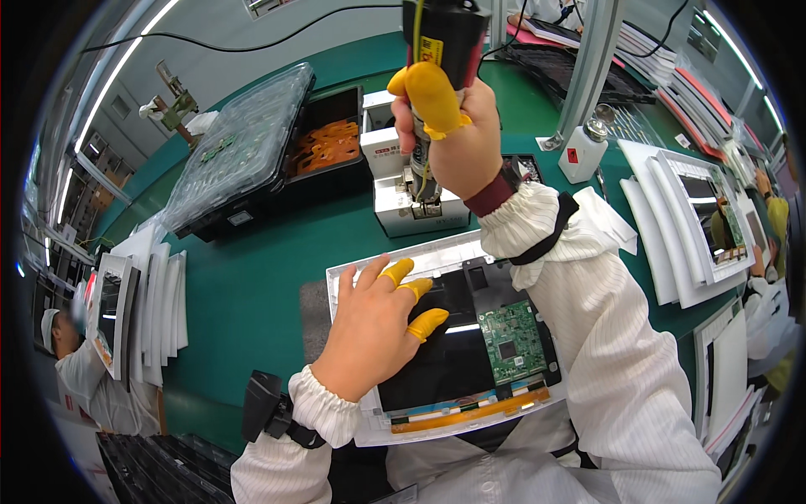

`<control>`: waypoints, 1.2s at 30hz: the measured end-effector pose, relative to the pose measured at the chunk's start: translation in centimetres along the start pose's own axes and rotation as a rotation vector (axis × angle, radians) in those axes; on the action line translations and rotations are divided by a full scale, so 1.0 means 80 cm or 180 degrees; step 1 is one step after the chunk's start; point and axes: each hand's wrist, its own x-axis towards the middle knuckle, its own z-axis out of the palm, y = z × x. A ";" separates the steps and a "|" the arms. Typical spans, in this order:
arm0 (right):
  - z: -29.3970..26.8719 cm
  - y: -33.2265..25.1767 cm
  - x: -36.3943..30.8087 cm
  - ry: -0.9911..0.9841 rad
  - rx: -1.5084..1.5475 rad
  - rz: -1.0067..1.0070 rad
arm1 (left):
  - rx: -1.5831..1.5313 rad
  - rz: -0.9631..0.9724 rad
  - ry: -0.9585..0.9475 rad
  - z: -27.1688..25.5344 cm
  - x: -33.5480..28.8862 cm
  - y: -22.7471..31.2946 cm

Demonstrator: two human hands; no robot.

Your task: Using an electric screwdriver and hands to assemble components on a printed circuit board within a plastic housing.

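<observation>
My right hand [466,139] is wrapped round an upright black electric screwdriver [452,38], with a yellow finger cot on the thumb. The tool's lower end points down at a white screw feeder box [420,217]; whether the bit touches a screw there I cannot tell. My left hand [365,332] lies spread on a display panel, three of its fingers in yellow cots. The black panel back [420,382] sits in a white frame [457,247]. It carries a green circuit board [514,343] and an orange flex strip [470,413] along the near edge.
Behind at left stands a black bin [332,126] of orange flex parts, beside clear plastic trays [243,151]. A white bottle [583,153] is near a metal post [588,71]. Stacked panels with white foam flank both sides [155,311]. Co-workers sit left [92,382] and right.
</observation>
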 end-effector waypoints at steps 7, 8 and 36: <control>0.003 -0.001 0.011 -0.0100 -0.0115 0.0289 | 0.0291 -0.0285 0.0189 -0.005 -0.009 0.004; -0.002 -0.004 0.007 -0.0096 0.0171 0.0530 | 0.0278 -0.0340 0.0333 -0.005 -0.013 0.002; -0.057 -0.211 -0.229 0.0152 0.1217 0.1378 | -0.0305 0.0721 0.0184 0.063 -0.099 0.083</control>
